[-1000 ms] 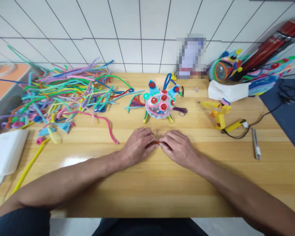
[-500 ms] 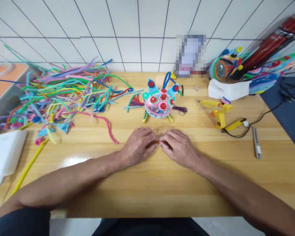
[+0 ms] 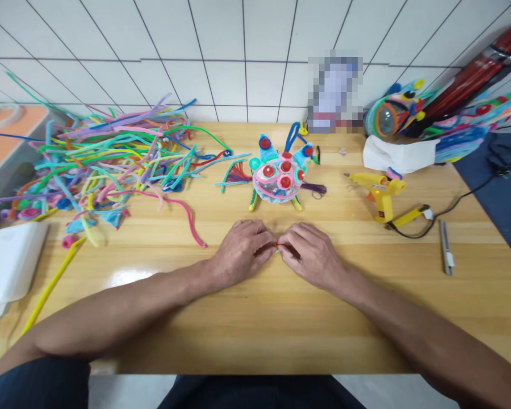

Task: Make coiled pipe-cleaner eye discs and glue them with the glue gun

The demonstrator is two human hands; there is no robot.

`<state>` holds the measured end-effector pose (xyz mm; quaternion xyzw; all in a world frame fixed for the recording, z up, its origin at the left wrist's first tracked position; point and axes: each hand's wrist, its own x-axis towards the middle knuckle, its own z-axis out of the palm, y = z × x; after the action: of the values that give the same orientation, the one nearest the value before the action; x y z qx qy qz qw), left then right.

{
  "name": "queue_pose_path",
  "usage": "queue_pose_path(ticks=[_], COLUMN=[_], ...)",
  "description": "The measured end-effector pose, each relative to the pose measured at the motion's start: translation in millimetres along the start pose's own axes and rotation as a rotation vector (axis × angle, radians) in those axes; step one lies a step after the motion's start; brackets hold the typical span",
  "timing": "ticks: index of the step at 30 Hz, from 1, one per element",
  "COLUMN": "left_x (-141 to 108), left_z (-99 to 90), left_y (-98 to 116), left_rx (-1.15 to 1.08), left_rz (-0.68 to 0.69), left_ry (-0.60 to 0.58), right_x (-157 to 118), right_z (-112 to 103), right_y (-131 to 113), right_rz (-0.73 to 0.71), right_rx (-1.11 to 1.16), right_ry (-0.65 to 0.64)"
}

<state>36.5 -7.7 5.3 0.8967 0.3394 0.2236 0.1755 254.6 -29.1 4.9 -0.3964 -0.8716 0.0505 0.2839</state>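
Orange bit (image 3: 275, 245), mid-frame, is pinched in closed fingers of left hand (image 3: 241, 251) and right hand (image 3: 310, 255); probably being shaped, next needing a steady grip.

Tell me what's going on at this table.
A person's left hand and right hand meet over the wooden table, pinching a small orange piece, mostly hidden by the fingers. Just beyond them, untouched, stands a colourful craft figure. A heap of fuzzy stems lies to the left; a yellow glue gun lies to the right.
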Motion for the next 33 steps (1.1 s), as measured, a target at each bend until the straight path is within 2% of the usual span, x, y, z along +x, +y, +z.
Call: queue_pose_path(ticks=[8, 11, 18, 21, 29, 33], left_x=[-2, -3, -11, -14, -13, -12], left_z=[-6.9, -10.0, -16.4, -16.4, -10.0, -10.3], left_y=[-1, -1, 14, 18, 17, 19], left_rx=[-0.166, -0.169, 0.097, 0.176, 0.153, 0.128], left_rz=[-0.053, -0.034, 0.131, 0.189, 0.151, 0.132], left_ry=[0.090, 0.102, 0.010, 0.009, -0.072, -0.075], right_x=[-2, -2, -4, -4, -4, -5], right_z=[-5, -5, -5, -5, -1, 1], right_y=[4, 5, 4, 3, 3, 4], right_rz=[0.091, 0.107, 0.119, 0.098, 0.065, 0.056], right_rx=[0.076, 0.101, 0.118, 0.104, 0.045, 0.025], right_ry=[0.040, 0.038, -0.002, -0.007, -0.004, 0.017])
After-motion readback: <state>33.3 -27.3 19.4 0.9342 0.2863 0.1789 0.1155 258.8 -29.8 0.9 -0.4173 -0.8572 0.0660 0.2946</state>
